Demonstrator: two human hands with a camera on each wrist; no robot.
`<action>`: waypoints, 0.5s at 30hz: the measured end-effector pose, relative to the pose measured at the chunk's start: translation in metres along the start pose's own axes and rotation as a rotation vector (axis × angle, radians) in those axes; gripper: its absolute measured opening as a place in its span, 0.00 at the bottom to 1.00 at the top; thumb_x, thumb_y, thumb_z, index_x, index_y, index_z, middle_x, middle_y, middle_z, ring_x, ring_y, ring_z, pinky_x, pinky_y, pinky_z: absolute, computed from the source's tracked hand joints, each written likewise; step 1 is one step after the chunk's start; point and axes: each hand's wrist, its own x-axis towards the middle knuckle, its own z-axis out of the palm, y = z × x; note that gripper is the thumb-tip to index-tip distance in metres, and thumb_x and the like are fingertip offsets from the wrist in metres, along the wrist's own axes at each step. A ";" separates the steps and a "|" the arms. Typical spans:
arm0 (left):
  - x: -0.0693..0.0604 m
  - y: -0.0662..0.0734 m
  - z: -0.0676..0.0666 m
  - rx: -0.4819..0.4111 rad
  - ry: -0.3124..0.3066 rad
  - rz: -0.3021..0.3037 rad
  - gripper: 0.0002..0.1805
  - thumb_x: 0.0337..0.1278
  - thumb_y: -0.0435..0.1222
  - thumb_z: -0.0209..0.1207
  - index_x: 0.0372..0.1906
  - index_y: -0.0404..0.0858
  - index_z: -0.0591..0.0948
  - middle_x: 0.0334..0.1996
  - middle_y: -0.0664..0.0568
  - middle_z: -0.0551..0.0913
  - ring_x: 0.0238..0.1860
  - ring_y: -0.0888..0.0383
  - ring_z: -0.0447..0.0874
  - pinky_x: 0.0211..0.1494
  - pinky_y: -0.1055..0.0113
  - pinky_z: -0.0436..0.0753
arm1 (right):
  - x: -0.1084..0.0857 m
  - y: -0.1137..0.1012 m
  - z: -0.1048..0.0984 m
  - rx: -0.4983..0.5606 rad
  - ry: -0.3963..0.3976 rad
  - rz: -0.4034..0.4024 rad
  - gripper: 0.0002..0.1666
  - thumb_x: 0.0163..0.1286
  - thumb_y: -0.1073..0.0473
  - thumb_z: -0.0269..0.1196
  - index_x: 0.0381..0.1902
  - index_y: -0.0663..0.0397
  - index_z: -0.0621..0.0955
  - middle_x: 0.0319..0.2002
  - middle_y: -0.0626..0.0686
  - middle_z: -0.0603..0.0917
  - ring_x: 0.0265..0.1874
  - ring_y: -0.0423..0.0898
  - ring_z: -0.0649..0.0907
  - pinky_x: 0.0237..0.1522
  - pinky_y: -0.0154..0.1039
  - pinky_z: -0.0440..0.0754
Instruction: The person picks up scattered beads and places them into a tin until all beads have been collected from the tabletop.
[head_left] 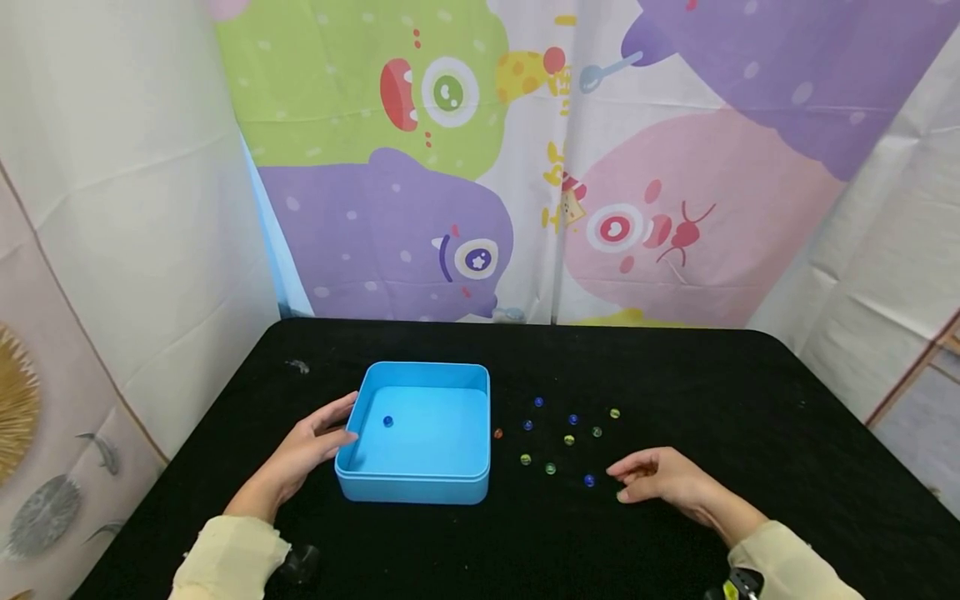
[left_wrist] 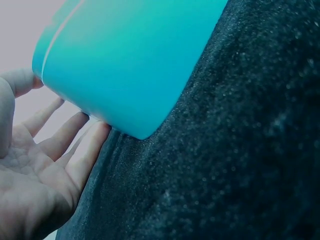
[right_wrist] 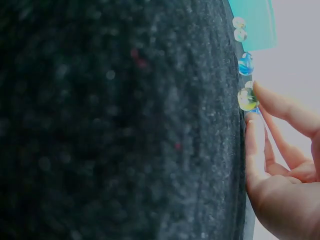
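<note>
A light blue square box (head_left: 414, 490) stands on the black table, with one blue marble (head_left: 387, 422) inside. My left hand (head_left: 306, 447) rests at the box's left side. In the left wrist view its fingers (left_wrist: 62, 135) lie fairly straight against the blue wall, thumb near the rim. My right hand (head_left: 671, 483) hovers over the table right of a blue marble (head_left: 589, 481), thumb and forefinger apart. In the right wrist view a yellow-green marble (right_wrist: 247, 99) shows near the fingertips; contact is unclear.
Several more glass marbles lie scattered between box and right hand, among them an orange marble (head_left: 498, 433) close to the box, a green marble (head_left: 551, 469) and a yellow marble (head_left: 615, 413). A cartoon-print curtain (head_left: 420, 242) hangs behind the table (head_left: 697, 375).
</note>
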 end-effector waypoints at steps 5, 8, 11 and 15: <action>0.000 0.001 0.000 0.001 0.001 0.000 0.37 0.62 0.38 0.53 0.73 0.42 0.51 0.70 0.37 0.50 0.67 0.36 0.52 0.61 0.43 0.65 | 0.000 -0.002 0.001 -0.128 -0.021 -0.024 0.20 0.51 0.67 0.67 0.44 0.68 0.80 0.34 0.52 0.79 0.34 0.46 0.79 0.39 0.40 0.80; 0.000 0.000 0.001 -0.001 0.001 0.003 0.37 0.62 0.38 0.54 0.73 0.42 0.51 0.70 0.37 0.50 0.66 0.36 0.52 0.61 0.43 0.66 | 0.001 -0.003 0.001 -0.180 -0.025 -0.041 0.19 0.50 0.68 0.68 0.42 0.67 0.81 0.31 0.52 0.78 0.31 0.46 0.77 0.34 0.38 0.80; 0.000 0.000 0.001 -0.005 0.002 0.004 0.37 0.62 0.38 0.54 0.73 0.42 0.52 0.70 0.37 0.51 0.66 0.36 0.52 0.61 0.43 0.66 | 0.001 -0.003 0.002 -0.214 -0.031 -0.067 0.17 0.49 0.68 0.68 0.39 0.66 0.82 0.29 0.52 0.78 0.29 0.46 0.77 0.31 0.37 0.79; 0.000 0.000 0.000 -0.004 0.002 0.005 0.37 0.62 0.39 0.54 0.73 0.42 0.52 0.70 0.38 0.50 0.67 0.36 0.52 0.61 0.43 0.66 | 0.002 -0.002 0.002 -0.227 -0.015 -0.070 0.15 0.50 0.67 0.68 0.38 0.66 0.82 0.27 0.51 0.79 0.28 0.46 0.78 0.31 0.38 0.80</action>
